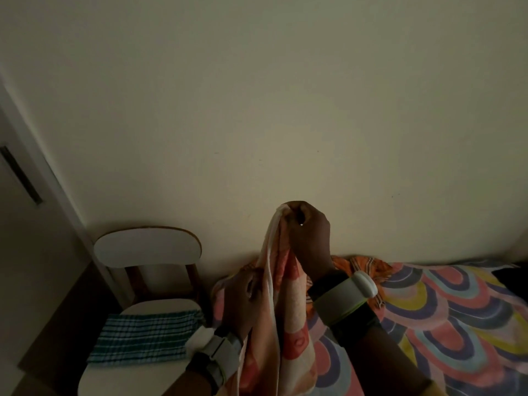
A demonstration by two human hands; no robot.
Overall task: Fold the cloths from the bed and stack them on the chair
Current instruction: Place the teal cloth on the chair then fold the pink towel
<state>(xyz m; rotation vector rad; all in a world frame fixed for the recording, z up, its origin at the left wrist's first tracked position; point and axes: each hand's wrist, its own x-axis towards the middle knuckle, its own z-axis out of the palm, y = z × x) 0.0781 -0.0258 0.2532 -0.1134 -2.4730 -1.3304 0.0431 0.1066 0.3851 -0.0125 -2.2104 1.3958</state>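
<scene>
Peach-and-white patterned cloth [287,324] hangs bunched at centre frame beside the scallop-print bed [457,324], right hand [307,227] pinching its top, left hand [243,298] gripping lower down; likely failure is mismatched corners, giving a crooked fold for the white wooden chair [147,247] lower left.

Both forearms are bare. Behind the right hand [308,232] a broad black strap [325,284] circles the wrist and carries a rounded pale grey pod [347,295] with a thin lime-green edge. Behind the left hand [243,301] a matching pod [221,348] sits on a second black strap [197,367], with a white block [197,338] on its outer side.
</scene>
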